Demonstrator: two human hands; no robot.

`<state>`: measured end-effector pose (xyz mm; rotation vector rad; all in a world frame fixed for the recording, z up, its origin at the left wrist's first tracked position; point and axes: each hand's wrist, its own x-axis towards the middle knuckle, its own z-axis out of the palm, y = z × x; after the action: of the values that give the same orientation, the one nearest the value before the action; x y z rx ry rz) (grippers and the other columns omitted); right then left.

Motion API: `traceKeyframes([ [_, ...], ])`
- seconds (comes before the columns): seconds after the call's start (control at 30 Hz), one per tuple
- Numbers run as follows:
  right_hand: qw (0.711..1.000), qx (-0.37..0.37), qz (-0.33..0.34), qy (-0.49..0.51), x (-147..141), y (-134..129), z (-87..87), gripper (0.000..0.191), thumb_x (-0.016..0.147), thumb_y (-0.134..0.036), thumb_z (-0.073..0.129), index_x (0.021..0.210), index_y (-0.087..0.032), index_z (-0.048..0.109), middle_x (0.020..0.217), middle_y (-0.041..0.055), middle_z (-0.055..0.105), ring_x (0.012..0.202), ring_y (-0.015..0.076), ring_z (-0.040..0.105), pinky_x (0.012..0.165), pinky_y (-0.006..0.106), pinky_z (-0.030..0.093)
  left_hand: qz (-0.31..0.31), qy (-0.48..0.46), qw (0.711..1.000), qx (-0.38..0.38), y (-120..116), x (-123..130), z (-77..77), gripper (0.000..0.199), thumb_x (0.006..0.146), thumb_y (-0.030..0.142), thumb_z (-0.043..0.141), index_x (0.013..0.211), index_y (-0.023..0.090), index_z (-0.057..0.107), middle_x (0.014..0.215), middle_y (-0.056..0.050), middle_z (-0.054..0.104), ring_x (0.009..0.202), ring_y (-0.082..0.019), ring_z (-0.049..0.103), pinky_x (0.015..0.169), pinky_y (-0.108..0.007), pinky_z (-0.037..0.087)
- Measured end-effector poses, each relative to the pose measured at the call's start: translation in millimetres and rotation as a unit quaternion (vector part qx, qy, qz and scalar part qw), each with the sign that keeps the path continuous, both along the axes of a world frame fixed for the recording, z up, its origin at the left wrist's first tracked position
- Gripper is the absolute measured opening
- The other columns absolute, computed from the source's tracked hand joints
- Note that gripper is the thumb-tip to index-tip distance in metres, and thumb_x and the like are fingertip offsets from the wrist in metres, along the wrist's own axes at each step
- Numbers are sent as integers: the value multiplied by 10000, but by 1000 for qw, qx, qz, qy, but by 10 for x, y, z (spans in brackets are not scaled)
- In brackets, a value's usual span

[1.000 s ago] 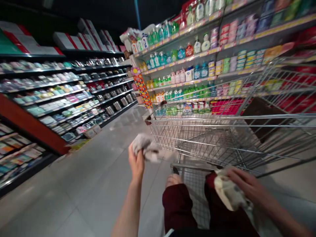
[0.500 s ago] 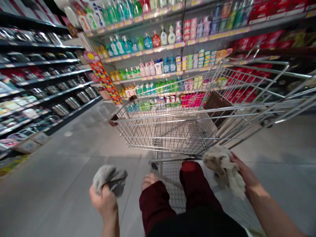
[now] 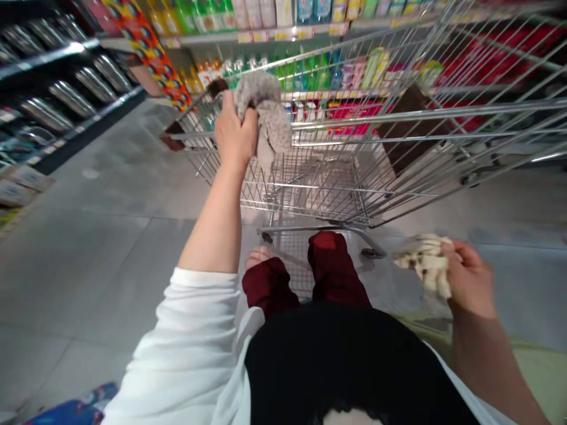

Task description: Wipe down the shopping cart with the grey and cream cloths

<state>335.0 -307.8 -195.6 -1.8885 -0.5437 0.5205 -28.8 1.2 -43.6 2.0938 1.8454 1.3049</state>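
Observation:
My left hand is closed on a crumpled grey cloth, held up at the near side of the metal shopping cart, near its left end. Part of the cloth hangs down in front of the wire basket. On the right, lower and nearer to me, my right hand grips a bunched cream cloth with darker patches. That cloth hangs over the floor, apart from the cart.
Shelves of bottles stand behind the cart. Metal pots fill a shelf on the left. A blue patterned item lies at the lower left, and pale green material is at the lower right.
My left hand has moved up and forward with the grey cloth to the cart. My right hand has shifted right with the cream cloth, away from the cart. The view has tilted down.

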Motion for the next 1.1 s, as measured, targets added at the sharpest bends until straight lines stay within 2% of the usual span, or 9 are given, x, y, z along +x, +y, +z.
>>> traceKeyframes([
  [0.1,995,-25,-97,8,189,-267,-112,554,625,-548,715,1067,-217,667,1019,120,652,664,112,559,612,259,456,44,13,999,7,15,35,-58,266,944,262,427,1153,133,528,1064,-25,638,1132,-223,611,1016,-385,422],
  [0.2,993,-19,-119,6,174,-245,-105,569,613,-527,742,1120,-278,676,1076,113,653,725,153,598,636,295,476,57,19,998,25,-14,69,-76,261,933,253,444,1149,142,539,1051,-39,652,1132,-249,619,980,-379,442],
  [0.4,987,59,44,-145,-318,528,273,529,783,-599,617,1178,-247,644,1040,92,650,823,195,604,749,344,497,72,10,997,31,-8,23,-196,222,898,292,471,1080,204,562,921,-64,673,965,-257,651,849,-336,452],
  [0.5,941,167,103,-274,-652,1007,659,470,854,-555,572,1119,-179,667,1013,84,658,862,159,608,821,307,493,74,10,997,33,4,-9,-221,223,883,304,457,1058,221,568,877,-65,670,900,-265,646,791,-336,439],
  [0.6,856,274,151,-412,-1000,1437,1025,368,928,-479,506,1045,-180,684,1063,82,655,977,146,601,909,287,471,71,15,997,29,-10,-26,-213,212,875,308,450,1037,237,567,858,-61,666,873,-274,646,751,-330,425],
  [0.7,775,271,204,-533,-1317,1798,1177,316,966,-408,471,1130,-238,679,1239,63,609,1192,172,534,1122,389,338,68,18,997,32,-28,-38,-212,206,873,307,446,1031,245,563,851,-60,668,858,-279,647,732,-324,413],
  [0.83,699,159,309,-625,-1539,2101,907,423,953,-298,495,1369,-348,554,1544,58,320,1456,279,260,1183,600,87,62,18,997,43,-32,-54,-235,219,876,311,436,1043,245,561,868,-64,678,849,-278,647,721,-322,406],
  [0.93,685,127,379,-609,-1535,2175,476,500,954,-189,438,1422,-349,508,1580,61,233,1487,274,203,1201,595,102,62,21,997,42,-33,-64,-249,232,877,317,432,1061,252,557,877,-57,680,858,-269,648,715,-315,403],
  [1.1,659,137,451,-586,-1505,2115,-179,522,955,-116,376,1362,-384,560,1544,21,318,1407,179,373,1203,455,286,67,16,996,50,-27,-72,-264,271,864,316,428,1088,233,557,858,-60,667,838,-260,634,720,-314,395],
])
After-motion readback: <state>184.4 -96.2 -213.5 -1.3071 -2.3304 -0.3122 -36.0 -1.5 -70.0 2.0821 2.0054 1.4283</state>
